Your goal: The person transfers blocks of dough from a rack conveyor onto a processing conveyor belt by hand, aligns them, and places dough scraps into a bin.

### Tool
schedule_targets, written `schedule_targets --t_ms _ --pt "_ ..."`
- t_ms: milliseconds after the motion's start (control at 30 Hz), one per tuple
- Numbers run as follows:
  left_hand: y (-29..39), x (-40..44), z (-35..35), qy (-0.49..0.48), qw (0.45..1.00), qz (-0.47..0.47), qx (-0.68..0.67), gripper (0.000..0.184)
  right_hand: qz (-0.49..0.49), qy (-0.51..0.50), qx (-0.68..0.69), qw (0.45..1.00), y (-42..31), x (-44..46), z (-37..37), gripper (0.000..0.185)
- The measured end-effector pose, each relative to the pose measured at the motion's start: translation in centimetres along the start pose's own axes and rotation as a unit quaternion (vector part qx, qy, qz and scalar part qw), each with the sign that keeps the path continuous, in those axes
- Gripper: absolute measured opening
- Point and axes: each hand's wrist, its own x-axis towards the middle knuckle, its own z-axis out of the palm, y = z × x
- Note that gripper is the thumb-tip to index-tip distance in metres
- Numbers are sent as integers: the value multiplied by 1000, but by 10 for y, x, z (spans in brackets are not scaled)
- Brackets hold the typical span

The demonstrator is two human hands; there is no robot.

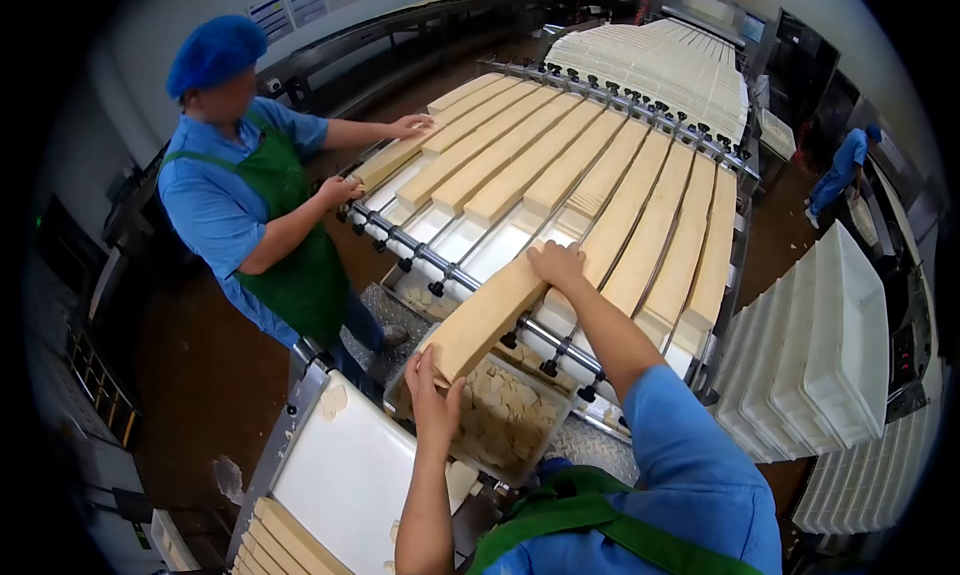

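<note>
A long pale yellow block reaches from the front bar of the slatted conveyor over a bin. My left hand holds its near end, fingers on the side and end. My right hand grips the far end from above, fingers bent over the top. Long rows of similar blocks lie side by side on the conveyor beyond. Under the held block, the bin contains many flat pale scraps.
A co-worker at the left touches the leftmost row. A white table with several blocks stands at lower left. Stacked white trays are at right. Another person stands far right.
</note>
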Motion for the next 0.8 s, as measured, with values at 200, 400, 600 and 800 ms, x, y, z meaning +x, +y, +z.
schedule_targets --t_ms 200,400,600,800 --pt "4 40 46 -67 997 10 -36 73 -33 -26 -69 997 31 64 -19 62" --pt "14 53 70 -51 994 -36 -89 70 -46 120 -57 990 50 96 8 61" --pt "19 67 99 -55 998 -21 -38 73 -38 28 -69 997 55 102 -21 54" --pt "35 76 111 -58 996 -44 -44 75 -77 151 -52 984 68 114 -4 44"
